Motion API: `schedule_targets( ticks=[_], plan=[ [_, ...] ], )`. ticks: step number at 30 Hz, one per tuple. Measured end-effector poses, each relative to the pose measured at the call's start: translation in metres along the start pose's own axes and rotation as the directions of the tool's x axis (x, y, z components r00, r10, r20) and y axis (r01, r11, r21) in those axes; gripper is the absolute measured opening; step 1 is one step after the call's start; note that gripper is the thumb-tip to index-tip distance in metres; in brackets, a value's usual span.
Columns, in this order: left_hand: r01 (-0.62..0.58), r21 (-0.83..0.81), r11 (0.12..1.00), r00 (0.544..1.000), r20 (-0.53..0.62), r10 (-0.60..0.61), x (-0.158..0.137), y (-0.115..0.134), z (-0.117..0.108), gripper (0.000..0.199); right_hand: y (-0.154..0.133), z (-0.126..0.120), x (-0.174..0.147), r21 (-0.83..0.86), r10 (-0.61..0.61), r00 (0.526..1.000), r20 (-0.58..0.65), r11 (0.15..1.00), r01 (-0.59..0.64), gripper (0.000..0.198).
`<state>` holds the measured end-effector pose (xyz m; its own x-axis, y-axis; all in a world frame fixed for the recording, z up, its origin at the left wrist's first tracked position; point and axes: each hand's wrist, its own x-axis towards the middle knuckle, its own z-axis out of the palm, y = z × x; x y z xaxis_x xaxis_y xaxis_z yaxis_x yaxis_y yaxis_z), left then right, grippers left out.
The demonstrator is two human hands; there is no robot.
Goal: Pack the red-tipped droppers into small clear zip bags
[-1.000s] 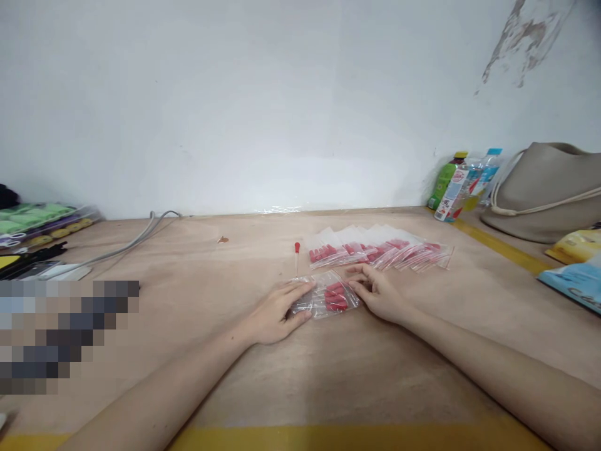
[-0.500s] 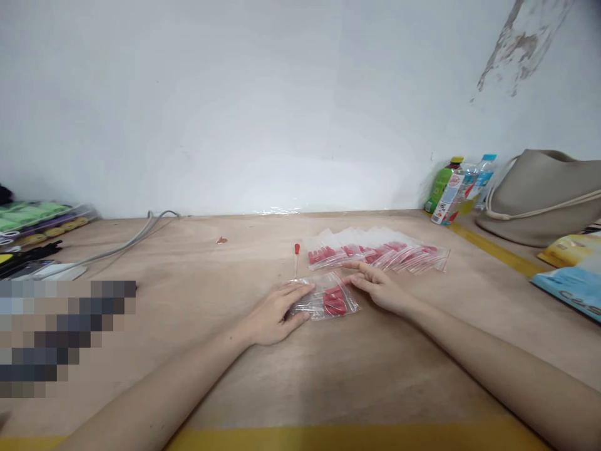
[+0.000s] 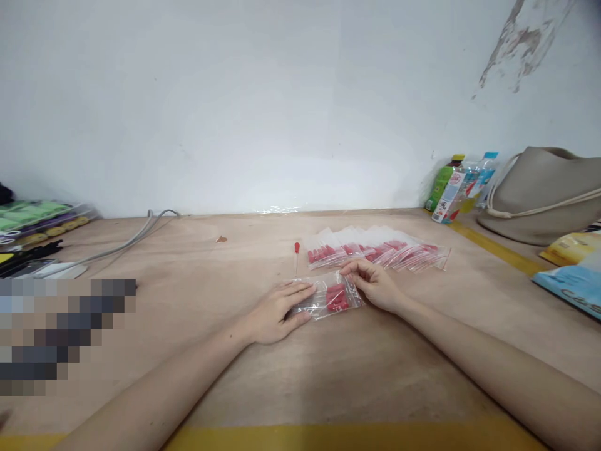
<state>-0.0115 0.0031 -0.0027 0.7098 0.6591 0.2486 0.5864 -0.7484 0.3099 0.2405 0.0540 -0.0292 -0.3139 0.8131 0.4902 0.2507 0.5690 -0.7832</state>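
A clear zip-lock bag (image 3: 317, 308) lies on the wooden table, with several glass droppers with red rubber bulbs (image 3: 336, 297) inside. My left hand (image 3: 278, 313) rests flat on the bag's left part, fingers stretched out. At the bag's right end, my right hand (image 3: 373, 283) pinches the edge between thumb and fingertips. Just beyond the bag, a loose dropper (image 3: 297, 252) lies with its red bulb pointing away from me. Behind my right hand is a fanned row of filled zip-lock bags (image 3: 370, 243), also showing red bulbs.
Bottles (image 3: 451, 191) and a grey bag (image 3: 539, 194) stand at the back right, with blue and yellow packets (image 3: 570, 285) nearer. A grey cable (image 3: 126, 243) runs along the left, beside packs of green items (image 3: 37, 216). A pixelated patch covers the lower left.
My right hand has closed its fingers on the right edge of the bag, where they were more spread before. The bag looks flatter and pulled slightly right. My left hand stays in place.
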Motion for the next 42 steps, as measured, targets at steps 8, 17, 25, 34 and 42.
schedule_targets(
  ticks=[8,17,25,34,42],
  plan=[
    [-0.011,-0.024,1.000,0.999,-0.031,0.010,-0.001,-0.001,0.002,0.048,-0.005,-0.002,-0.011,0.034,0.018,0.995,0.096,0.999,-0.021,0.010],
    [0.010,0.004,1.000,1.000,0.017,-0.010,-0.001,0.000,0.001,0.047,-0.005,0.007,-0.008,0.214,0.207,0.978,-0.005,0.956,-0.201,0.031],
    [0.020,0.023,1.000,0.999,0.030,-0.021,-0.001,0.001,0.000,0.047,-0.013,-0.012,0.005,-0.230,-0.013,1.000,-0.002,0.973,0.013,0.023],
    [-0.016,0.022,1.000,0.999,0.031,0.015,-0.002,-0.002,0.001,0.047,-0.046,0.055,0.090,-0.648,0.285,0.955,0.086,0.744,-0.163,0.017],
    [-0.037,0.014,0.999,0.999,0.028,0.037,-0.002,0.000,-0.001,0.048,-0.034,0.116,0.133,-0.617,0.512,0.859,-0.028,0.667,-0.418,0.044]
  ],
)
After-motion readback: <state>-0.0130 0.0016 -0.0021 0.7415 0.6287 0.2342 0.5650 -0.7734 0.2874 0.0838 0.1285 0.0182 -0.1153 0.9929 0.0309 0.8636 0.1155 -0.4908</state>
